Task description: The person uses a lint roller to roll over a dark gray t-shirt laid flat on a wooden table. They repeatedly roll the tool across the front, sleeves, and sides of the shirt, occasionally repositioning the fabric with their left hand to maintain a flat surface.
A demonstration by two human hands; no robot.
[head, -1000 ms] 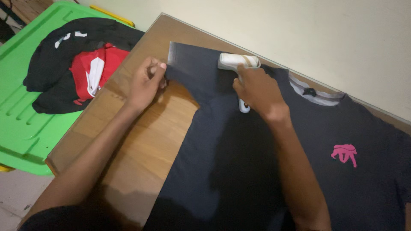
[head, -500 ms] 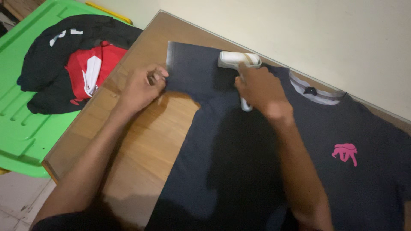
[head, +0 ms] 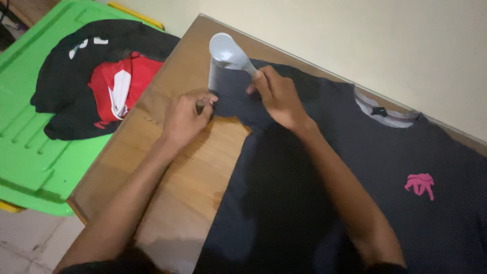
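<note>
A dark T-shirt (head: 314, 167) lies flat, front up, on a wooden table (head: 167, 167), its neck toward the pale wall (head: 355, 40) at twelve o'clock and one short sleeve reaching to ten o'clock. A small pink print (head: 420, 184) sits on the chest at about three o'clock from the middle of the shirt, and a grey collar band (head: 388, 114) shows at the neck.

The right hand (head: 276, 96) is closed round the handle of a lint roller (head: 227, 52); its pale round head points up to eleven o'clock from the hand, over the end of the sleeve. The fingers are curled tight on the handle, which is mostly hidden inside the fist.

The left hand (head: 187, 119) rests at eight o'clock from the right hand, just beside it, on the lower edge of the sleeve. Its fingers are bent and nearly closed, with the fingertips pressing or pinching the sleeve cloth against the table; which of the two cannot be told.

At nine o'clock, off the table edge, a green plastic lid (head: 30, 152) carries a heap of black clothes (head: 76, 76) with a red and white garment (head: 119, 86) among them
</note>
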